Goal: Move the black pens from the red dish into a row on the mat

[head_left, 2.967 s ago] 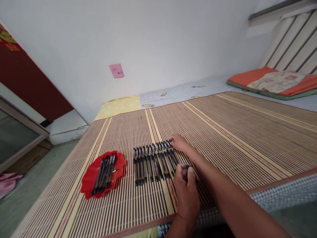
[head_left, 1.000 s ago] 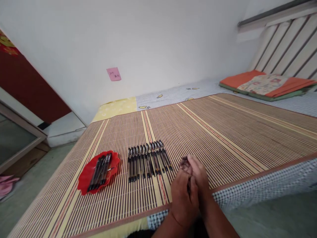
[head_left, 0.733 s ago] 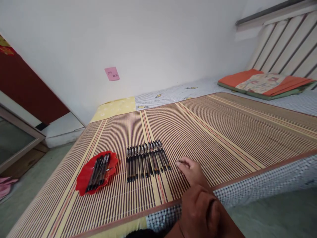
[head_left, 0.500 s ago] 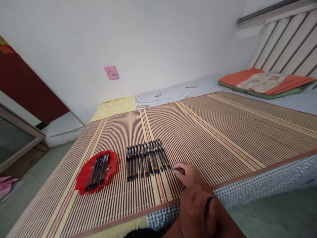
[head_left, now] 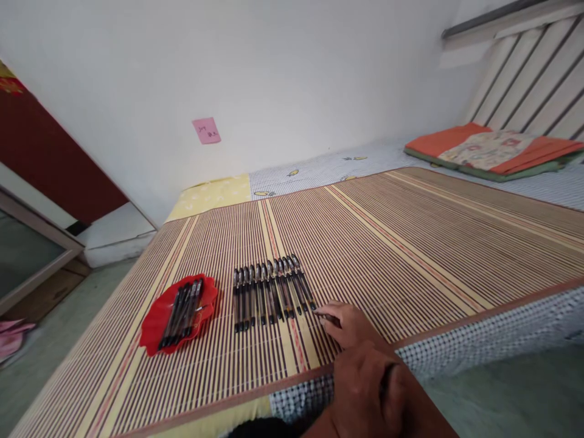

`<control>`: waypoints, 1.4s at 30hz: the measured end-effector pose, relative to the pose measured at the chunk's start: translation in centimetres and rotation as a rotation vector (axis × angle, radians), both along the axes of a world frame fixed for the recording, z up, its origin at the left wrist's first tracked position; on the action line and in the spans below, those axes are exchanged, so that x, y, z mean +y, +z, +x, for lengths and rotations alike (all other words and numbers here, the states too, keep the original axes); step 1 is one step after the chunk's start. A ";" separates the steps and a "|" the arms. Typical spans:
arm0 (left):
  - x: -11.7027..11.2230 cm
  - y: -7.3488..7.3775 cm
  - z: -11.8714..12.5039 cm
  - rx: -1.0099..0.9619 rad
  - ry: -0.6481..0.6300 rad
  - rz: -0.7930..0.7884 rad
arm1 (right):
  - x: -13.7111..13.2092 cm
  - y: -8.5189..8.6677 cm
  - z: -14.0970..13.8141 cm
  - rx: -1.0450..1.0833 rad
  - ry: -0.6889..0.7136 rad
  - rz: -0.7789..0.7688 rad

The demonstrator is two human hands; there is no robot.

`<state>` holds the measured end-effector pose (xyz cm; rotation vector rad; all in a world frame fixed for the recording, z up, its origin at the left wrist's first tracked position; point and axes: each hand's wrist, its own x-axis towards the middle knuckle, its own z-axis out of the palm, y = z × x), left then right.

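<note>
My right hand [head_left: 349, 324] lies on the striped mat with its fingers curled, just right of the lower end of a row of pens. A dark, thin shape shows between thumb and fingers; I cannot make out what it is. My left hand [head_left: 367, 383] is closed over my right forearm near the wrist. Several dark-capped clear pens [head_left: 269, 293] lie side by side, caps away from me, the right ones slanted. To their left, a red scalloped plate [head_left: 152, 322] holds a bundle of more pens [head_left: 183, 313].
The striped mat [head_left: 387, 261] covers a bed with checked and yellow cloth [head_left: 214, 198] along the wall. Folded orange and green bedding [head_left: 493, 152] lies at the far right by a slatted rail [head_left: 533, 79]. A pink note [head_left: 206, 131] is on the wall.
My right hand has shifted very slightly, and the dark shape at its fingers shows more clearly. My left hand stays on my right forearm; the pens and plate keep their places.
</note>
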<state>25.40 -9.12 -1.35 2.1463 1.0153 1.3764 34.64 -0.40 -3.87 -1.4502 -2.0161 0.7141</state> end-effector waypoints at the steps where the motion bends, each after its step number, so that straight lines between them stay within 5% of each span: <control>1: 0.0 0.0 0.0 0.004 -0.003 -0.007 | 0.0 0.0 0.0 -0.007 0.003 0.004; 15: 0.2 0.1 0.1 -0.027 0.012 0.014 | 0.1 -1.0 0.2 0.013 0.073 0.066; 22: 0.1 -0.3 0.4 -0.041 -0.011 0.003 | 0.0 -0.3 0.2 0.026 -0.082 0.067; 42: 0.3 -0.3 0.2 -0.015 -0.058 -0.041 | 0.1 -1.2 0.3 0.004 -0.077 0.091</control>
